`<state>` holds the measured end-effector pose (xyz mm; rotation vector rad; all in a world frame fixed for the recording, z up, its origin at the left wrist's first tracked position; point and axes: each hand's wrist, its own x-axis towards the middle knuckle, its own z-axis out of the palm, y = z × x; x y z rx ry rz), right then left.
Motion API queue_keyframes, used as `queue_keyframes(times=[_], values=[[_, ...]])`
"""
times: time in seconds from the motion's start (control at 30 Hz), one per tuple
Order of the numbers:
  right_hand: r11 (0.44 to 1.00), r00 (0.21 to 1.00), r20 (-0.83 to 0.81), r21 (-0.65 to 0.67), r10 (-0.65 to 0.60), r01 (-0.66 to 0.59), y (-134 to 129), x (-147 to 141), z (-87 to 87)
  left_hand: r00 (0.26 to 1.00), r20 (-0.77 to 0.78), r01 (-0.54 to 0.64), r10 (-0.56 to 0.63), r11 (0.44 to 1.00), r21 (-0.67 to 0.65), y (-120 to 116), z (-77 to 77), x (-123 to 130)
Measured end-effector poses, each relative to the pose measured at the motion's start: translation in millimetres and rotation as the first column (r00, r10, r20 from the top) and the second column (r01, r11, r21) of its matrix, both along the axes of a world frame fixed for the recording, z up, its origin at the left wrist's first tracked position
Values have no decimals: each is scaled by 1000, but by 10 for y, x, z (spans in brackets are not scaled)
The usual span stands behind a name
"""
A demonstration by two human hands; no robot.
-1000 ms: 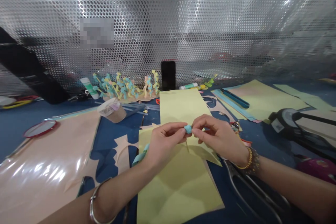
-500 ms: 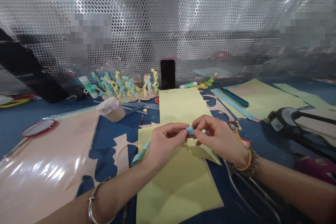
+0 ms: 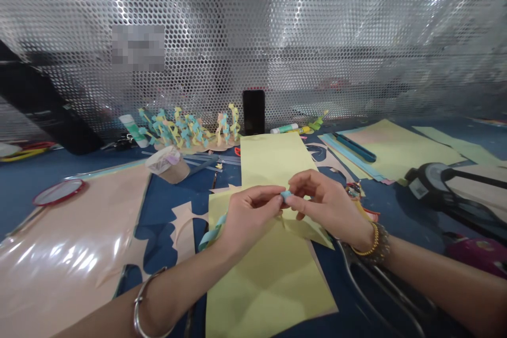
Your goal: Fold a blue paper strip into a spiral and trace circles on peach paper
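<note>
My left hand (image 3: 249,216) and my right hand (image 3: 325,205) meet above a pale yellow paper sheet (image 3: 269,280). Both pinch a small curl of blue paper (image 3: 284,195) between their fingertips, and the fingers hide most of it. A strip of light blue paper (image 3: 212,233) hangs by my left wrist, its far end hidden under the hand. A second yellow sheet (image 3: 273,161) lies beyond my hands.
Large peach paper (image 3: 67,243) lies left, with a red-rimmed mirror (image 3: 59,193). Metal scissors (image 3: 380,290) sit under my right forearm. Further back are a curled-paper model (image 3: 186,132), black phone (image 3: 253,112), glue stick (image 3: 132,131), paper cup (image 3: 168,169), and perforated metal screen (image 3: 253,21).
My fingertips have closed further over the blue curl, so less of it shows. My right hand has shifted slightly toward my left hand; the papers on the table stay in place.
</note>
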<state>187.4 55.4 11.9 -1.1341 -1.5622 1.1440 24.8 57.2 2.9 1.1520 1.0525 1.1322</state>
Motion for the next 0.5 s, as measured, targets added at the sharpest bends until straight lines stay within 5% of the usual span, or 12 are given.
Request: queue_keyframes(times=[0.5], values=[[998,1000,-13,-53,25,-26,39,16,-25,1000,-3,27,-27,997,66,-9,-65,-22]])
